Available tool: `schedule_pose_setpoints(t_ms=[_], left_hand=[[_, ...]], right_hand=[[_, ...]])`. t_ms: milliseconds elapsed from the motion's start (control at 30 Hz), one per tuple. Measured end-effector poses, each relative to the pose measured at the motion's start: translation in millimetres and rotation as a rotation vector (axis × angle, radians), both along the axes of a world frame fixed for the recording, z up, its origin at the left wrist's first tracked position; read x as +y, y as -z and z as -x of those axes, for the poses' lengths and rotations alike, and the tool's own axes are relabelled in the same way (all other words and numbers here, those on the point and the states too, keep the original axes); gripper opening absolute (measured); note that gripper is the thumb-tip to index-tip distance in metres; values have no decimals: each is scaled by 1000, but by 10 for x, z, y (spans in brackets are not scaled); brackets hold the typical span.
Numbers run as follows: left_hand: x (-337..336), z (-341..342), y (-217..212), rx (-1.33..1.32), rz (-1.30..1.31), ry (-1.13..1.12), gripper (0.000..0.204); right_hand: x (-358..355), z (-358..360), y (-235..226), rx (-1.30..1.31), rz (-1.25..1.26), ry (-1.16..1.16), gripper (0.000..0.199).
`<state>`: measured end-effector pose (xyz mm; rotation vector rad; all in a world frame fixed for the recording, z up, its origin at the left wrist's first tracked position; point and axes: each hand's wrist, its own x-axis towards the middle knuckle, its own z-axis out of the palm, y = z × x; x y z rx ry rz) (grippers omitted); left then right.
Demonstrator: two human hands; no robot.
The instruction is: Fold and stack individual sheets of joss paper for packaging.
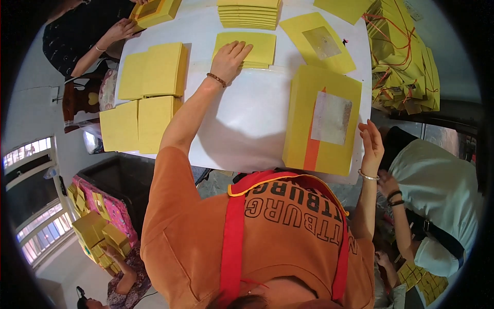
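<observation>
My left hand (231,61), a beaded bracelet at its wrist, lies with fingers stretched out on a low stack of yellow paper pieces (260,47) towards the far side of the table. My right hand (371,141) is beside the right table edge, its fingers extended and slightly bent, with nothing visible in them. Close to it stands a thick pile of larger yellow sheets (299,108). The top sheet bears a pale rectangular window (332,118) and an orange strip (312,147). Whether the right fingers touch the pile I cannot tell.
Yellow stacks (154,72) stand on the white table (226,134) at left, another stack (248,14) at the far side. A loose windowed sheet (317,44) lies far right. Tied yellow bundles (406,62) hang over there. Other people work at far left, lower left and right.
</observation>
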<state>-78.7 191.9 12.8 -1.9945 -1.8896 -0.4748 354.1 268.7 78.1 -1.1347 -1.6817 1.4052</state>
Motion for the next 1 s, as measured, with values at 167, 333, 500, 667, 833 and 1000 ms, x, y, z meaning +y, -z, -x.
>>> schedule_pose_setpoints(t_ms=[167,333,500,667,833,1000], left_hand=[[14,16,6,-37,-11,-1,55],[-43,174,57,57,-58,-12,50],[-118,290,239,41,144,109,45],[-94,5,130,-56,203,-27,42],[-114,49,248,25,176,-119,40],[-16,-34,52,124,311,-71,40]], right_hand=[[-31,9,20,-48,-27,-40,33],[-11,38,20,-64,-49,-51,33],[4,62,-11,-107,-23,-34,31],[17,22,-104,-278,-297,-131,32],[-43,141,-367,-441,-627,-374,38],[-25,145,-276,-402,-708,-645,34]])
